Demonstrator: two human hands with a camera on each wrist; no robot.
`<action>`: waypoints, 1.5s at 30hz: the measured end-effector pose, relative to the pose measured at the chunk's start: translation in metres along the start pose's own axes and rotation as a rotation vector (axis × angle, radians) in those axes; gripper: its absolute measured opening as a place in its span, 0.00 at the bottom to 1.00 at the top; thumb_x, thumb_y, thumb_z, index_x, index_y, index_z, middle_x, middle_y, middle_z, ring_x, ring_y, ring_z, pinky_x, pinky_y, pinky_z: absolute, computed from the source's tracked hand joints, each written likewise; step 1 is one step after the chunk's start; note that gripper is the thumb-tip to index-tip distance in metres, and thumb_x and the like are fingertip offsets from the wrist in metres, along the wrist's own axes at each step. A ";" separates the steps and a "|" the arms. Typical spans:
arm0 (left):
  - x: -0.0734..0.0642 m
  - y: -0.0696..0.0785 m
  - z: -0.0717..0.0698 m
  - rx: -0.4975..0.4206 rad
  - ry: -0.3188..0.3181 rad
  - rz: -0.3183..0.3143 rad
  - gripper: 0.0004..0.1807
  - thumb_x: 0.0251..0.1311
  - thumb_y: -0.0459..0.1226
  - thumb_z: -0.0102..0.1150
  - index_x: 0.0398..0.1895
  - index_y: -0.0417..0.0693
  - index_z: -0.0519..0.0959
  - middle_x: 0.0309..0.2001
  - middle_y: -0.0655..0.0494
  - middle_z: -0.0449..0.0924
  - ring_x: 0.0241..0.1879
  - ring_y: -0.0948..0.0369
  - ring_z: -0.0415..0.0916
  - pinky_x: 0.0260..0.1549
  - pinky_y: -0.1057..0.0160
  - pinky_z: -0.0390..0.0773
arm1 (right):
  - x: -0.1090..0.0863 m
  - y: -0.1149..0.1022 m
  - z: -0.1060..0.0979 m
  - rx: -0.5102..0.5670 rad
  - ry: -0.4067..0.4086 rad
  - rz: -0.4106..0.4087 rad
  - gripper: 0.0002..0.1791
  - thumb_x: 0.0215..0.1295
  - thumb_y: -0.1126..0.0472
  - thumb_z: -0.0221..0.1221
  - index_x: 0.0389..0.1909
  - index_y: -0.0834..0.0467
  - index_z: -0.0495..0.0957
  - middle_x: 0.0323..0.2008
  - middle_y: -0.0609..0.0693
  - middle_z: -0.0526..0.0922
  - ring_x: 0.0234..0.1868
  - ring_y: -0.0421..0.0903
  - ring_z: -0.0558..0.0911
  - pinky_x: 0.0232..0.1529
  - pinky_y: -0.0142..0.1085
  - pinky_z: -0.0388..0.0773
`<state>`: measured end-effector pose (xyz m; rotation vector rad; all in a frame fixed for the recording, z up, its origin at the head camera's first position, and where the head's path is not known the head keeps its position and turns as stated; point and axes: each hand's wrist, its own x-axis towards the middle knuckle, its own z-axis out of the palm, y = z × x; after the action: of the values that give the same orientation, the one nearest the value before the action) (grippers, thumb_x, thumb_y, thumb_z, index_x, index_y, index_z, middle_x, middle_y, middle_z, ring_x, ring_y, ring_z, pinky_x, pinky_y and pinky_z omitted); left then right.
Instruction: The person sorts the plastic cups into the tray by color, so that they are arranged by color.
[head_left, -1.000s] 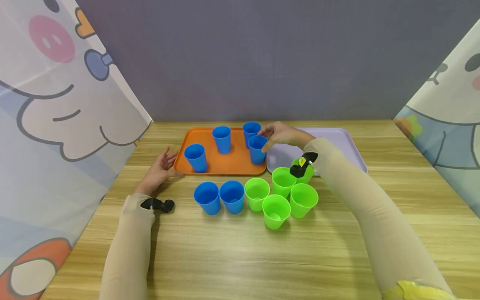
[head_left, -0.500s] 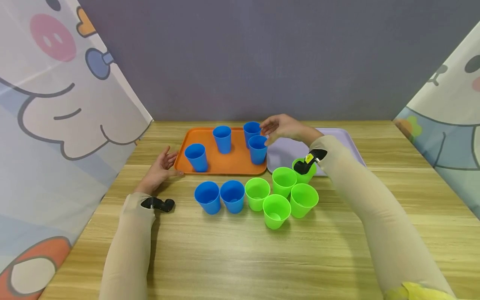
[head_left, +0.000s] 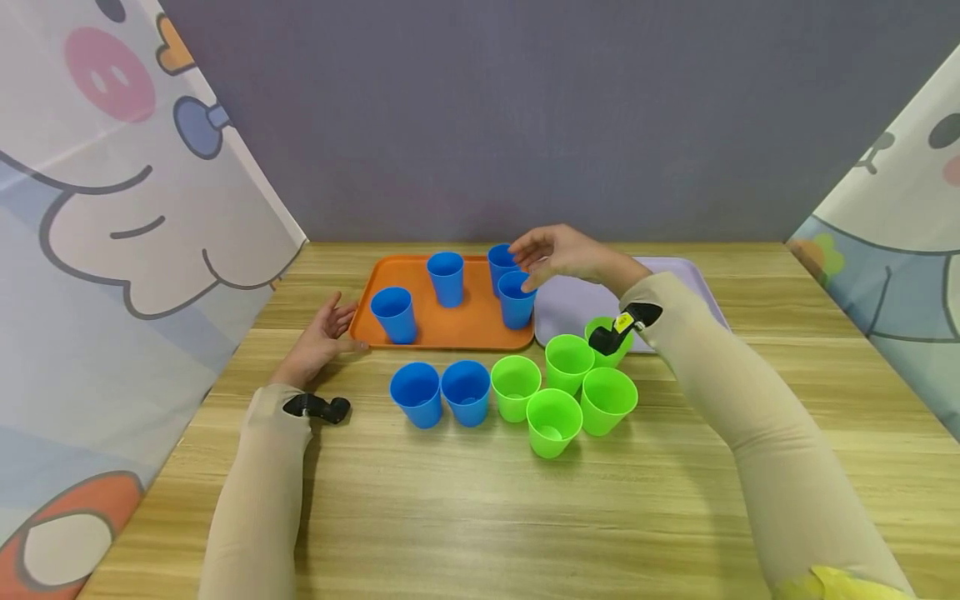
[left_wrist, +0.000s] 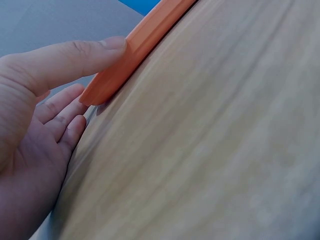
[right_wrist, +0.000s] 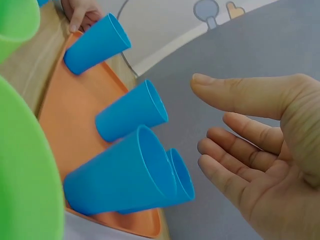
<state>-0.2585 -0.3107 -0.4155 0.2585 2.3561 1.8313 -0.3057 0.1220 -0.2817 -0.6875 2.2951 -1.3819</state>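
Observation:
Blue cups stand upright on the orange tray (head_left: 472, 327): one at the front left (head_left: 393, 315), one at the back middle (head_left: 447, 281), and two close together at the right end. My left hand (head_left: 318, 343) is at the tray's front left corner; its thumb (left_wrist: 95, 56) lies along the rim, and its relaxed fingers are beside the edge. My right hand (head_left: 566, 252) hovers near the two right-end cups, thumb and fingers apart and nothing between them. In the right wrist view, a gap separates this hand from the front right blue cup (right_wrist: 117, 175).
Two more blue cups (head_left: 417, 396) stand on the wooden table (head_left: 450, 517), in front of the orange tray. Beside them is a cluster of several green cups (head_left: 552, 423). A lilac tray (head_left: 675, 292) adjoins the orange one on the right. A grey wall (head_left: 480, 125) rises behind.
My right hand has let go of the front right blue cup and lifted up and away, then shifted slightly left above it. My left hand stays where it was.

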 end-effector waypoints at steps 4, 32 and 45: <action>0.000 0.001 0.001 0.003 0.002 -0.004 0.63 0.55 0.19 0.64 0.79 0.44 0.27 0.78 0.39 0.45 0.76 0.44 0.45 0.73 0.46 0.46 | 0.000 -0.004 0.008 -0.010 -0.034 -0.015 0.34 0.51 0.76 0.69 0.62 0.73 0.70 0.59 0.69 0.74 0.59 0.63 0.74 0.60 0.43 0.75; 0.003 0.000 0.002 0.020 0.005 0.011 0.62 0.54 0.19 0.65 0.79 0.41 0.28 0.77 0.35 0.46 0.75 0.41 0.46 0.73 0.45 0.46 | -0.008 -0.018 0.078 -0.067 -0.412 -0.115 0.34 0.50 0.72 0.72 0.60 0.71 0.72 0.56 0.61 0.78 0.59 0.60 0.76 0.64 0.49 0.71; 0.002 -0.004 -0.001 0.008 0.002 0.037 0.64 0.52 0.22 0.68 0.79 0.42 0.28 0.77 0.36 0.46 0.75 0.41 0.46 0.73 0.46 0.47 | -0.011 -0.016 0.098 -0.058 -0.564 -0.109 0.37 0.48 0.74 0.73 0.61 0.71 0.70 0.57 0.62 0.77 0.57 0.52 0.75 0.65 0.42 0.70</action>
<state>-0.2605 -0.3119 -0.4191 0.3031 2.3753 1.8397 -0.2401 0.0522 -0.3108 -1.0761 1.8719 -0.9974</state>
